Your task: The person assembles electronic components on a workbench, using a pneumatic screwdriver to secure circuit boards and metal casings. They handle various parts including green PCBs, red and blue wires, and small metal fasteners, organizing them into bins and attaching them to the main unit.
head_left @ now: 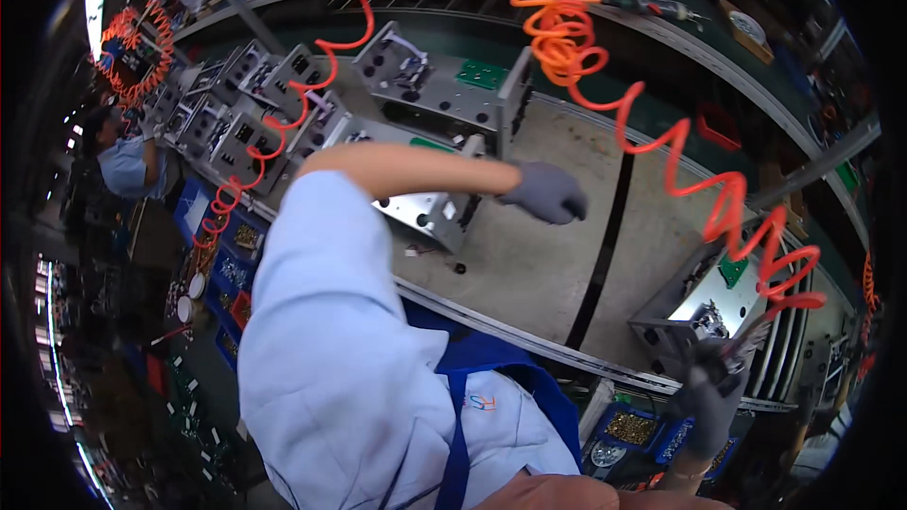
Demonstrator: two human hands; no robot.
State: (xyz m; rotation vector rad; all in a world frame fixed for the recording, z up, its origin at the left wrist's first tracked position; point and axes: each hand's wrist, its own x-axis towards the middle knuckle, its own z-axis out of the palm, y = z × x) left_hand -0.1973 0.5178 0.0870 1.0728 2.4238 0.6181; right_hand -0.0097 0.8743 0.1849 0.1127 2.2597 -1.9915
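My left hand (pixel 546 193), in a grey glove, reaches across the bench above its bare surface. Its fingers are curled together, and their undersides are hidden, so I cannot make out whether anything is in them. Just left of it stands a grey metal chassis (pixel 416 212), partly covered by my forearm. At the lower right my gloved right hand (pixel 710 406) is closed around an air screwdriver (pixel 732 354), whose upper end meets the red coiled hose. Directly beyond that hand sits another metal chassis (pixel 704 297) with a green circuit board (pixel 732 271).
Further metal chassis (pixel 439 80) line the bench's far left. Red and orange coiled hoses (pixel 562 42) hang over it. Another power screwdriver (pixel 657 8) lies on the shelf behind. Blue bins of small parts (pixel 631 427) stand at the near edge. A person (pixel 128 165) works far left.
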